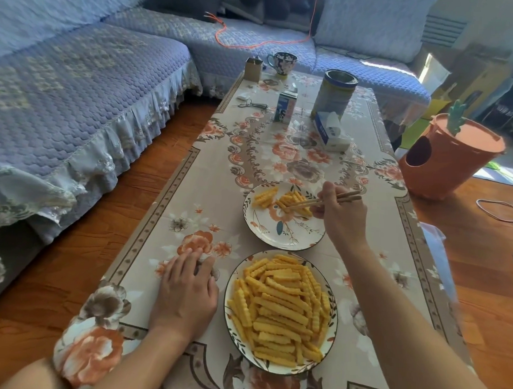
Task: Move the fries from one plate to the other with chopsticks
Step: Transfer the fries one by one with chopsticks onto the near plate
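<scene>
Flat and relaxed, my left hand (188,291) has no grip on anything; its fingers lie straight on the table (280,157), just beside the near plate (229,283). That near plate is heaped with crinkle-cut fries (280,308), so most of the task is still ahead of me. Beyond it sits the far plate (288,239), holding only a small cluster of moved fries (281,199) along its back edge. Over that far plate my right hand (340,216) has its grip clamped on the chopsticks (322,200), fingers curled round the shafts, tips angled down and left into the moved fries. Whether a fry sits between the tips I cannot tell; they overlap the little pile.

I judge this to be the drop-off end of one transfer. The next move calls for easing the tips apart if they carry anything, then bringing the chopsticks back across the gap to the near plate and pinching a single fry from the top of the heap, squarely enough that it does not slip on the way.
</scene>
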Demonstrator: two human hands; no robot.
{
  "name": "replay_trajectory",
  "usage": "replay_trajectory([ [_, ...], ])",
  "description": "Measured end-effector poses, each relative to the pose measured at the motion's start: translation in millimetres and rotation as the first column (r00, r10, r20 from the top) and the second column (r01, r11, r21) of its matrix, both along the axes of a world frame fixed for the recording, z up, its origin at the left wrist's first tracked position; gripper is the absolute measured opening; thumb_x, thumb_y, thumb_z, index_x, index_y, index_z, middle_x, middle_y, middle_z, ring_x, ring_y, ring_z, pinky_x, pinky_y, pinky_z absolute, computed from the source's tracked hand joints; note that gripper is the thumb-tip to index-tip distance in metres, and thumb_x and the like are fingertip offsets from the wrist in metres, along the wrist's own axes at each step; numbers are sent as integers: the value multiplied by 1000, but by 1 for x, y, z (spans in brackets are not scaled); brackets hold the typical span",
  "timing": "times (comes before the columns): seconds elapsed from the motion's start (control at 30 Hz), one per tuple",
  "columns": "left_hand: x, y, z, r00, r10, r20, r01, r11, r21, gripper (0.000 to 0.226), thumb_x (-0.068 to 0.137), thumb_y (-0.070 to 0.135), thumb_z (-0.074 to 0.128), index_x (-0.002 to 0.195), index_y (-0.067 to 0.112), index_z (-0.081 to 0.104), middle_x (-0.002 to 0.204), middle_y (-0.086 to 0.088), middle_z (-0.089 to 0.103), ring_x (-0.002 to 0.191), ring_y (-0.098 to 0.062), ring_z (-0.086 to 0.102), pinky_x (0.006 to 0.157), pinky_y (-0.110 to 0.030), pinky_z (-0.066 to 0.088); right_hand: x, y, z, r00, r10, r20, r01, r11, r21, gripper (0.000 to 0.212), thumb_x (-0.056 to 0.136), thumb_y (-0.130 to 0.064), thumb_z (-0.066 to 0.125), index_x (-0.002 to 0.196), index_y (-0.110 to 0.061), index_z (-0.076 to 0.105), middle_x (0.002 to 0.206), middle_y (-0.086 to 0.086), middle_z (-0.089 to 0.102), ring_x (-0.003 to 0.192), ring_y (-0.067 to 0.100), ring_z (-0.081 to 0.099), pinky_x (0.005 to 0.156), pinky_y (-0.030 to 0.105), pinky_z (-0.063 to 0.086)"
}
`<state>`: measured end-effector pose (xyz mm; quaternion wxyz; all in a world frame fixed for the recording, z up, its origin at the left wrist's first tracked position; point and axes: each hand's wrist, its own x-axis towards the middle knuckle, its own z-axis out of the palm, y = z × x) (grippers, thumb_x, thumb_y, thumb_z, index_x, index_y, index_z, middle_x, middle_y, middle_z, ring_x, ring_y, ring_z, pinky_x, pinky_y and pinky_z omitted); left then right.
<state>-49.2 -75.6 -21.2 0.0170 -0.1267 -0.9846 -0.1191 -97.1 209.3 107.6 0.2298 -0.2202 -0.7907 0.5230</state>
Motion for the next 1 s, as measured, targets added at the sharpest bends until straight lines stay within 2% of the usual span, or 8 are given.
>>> replay_trajectory([
  [0.2, 0, 0, 2, 1000, -1, 14, 1, 1000, -1, 53, 92, 39, 33, 139, 26, 55, 150, -6, 49, 144, -26, 37, 121, -47, 29, 12, 0, 1, 999, -42, 5, 42, 998, -42, 41, 106, -35, 53, 76, -11, 69, 66, 14, 72, 60, 29, 74, 67, 49, 64],
  [0.33, 0, 1, 3, 1000, 4, 17, -4, 1000, 5, 52, 92, 38, 35, 139, 26, 55, 151, -7, 48, 145, -26, 37, 122, -47, 27, 46, 6, 12, 999, -35, 25, 36, 997, -65, 47, 106, -39, 51, 79, -5, 69, 69, 21, 72, 60, 34, 73, 64, 46, 64],
  [0.5, 3, 3, 9, 1000, 13, -2, -13, 1000, 22, 47, 91, 34, 41, 133, 23, 60, 145, -8, 53, 139, -28, 42, 117, -48, 33, 90, 9, 52, 995, 76, -68, -88, 976, -199, 50, 107, -36, 48, 86, 4, 68, 66, 19, 72, 59, 33, 72, 58, 38, 64],
  [0.6, 4, 2, 8, 1000, 10, -8, -10, 1000, 8, 44, 94, 33, 46, 136, 23, 58, 147, -8, 52, 140, -28, 41, 118, -48, 32, 103, 0, 63, 985, 164, -58, -171, 977, -131, 47, 107, -34, 49, 83, 2, 68, 64, 17, 71, 58, 33, 72, 56, 35, 63],
  [0.7, 4, 0, 9, 999, 1, -33, 0, 1000, 18, 46, 93, 35, 39, 133, 22, 59, 143, -8, 54, 137, -28, 43, 115, -48, 35, 104, -5, 60, 983, 181, 18, -180, 983, -31, 45, 107, -32, 49, 83, 1, 69, 63, 15, 71, 56, 26, 72, 52, 26, 59],
  [0.8, 4, -1, 7, 999, -11, -53, 13, 999, 33, 38, 95, 32, 46, 129, 21, 60, 139, -8, 56, 132, -28, 46, 113, -47, 37, 103, -5, 53, 982, 186, 42, -186, 983, -11, 43, 107, -30, 51, 85, 1, 71, 67, 20, 71, 55, 25, 71, 57, 35, 63],
  [0.87, 4, 0, 6, 998, 0, -68, 3, 999, 43, 35, 95, 29, 52, 127, 21, 61, 137, -8, 56, 131, -27, 46, 112, -46, 37, 102, -1, 50, 985, 168, 29, -168, 986, -7, 41, 107, -29, 52, 87, 2, 71, 69, 21, 71, 54, 25, 71, 54, 32, 62],
  [1.0, 5, 2, 5, 996, 7, -88, -3, 998, 56, 33, 95, 29, 54, 126, 20, 62, 134, -8, 57, 128, -27, 47, 110, -46, 38, 104, 11, 50, 992, 113, -62, -115, 993, -34, 39, 106, -29, 54, 84, 0, 70, 59, 9, 69, 52, 26, 70, 53, 35, 62],
])
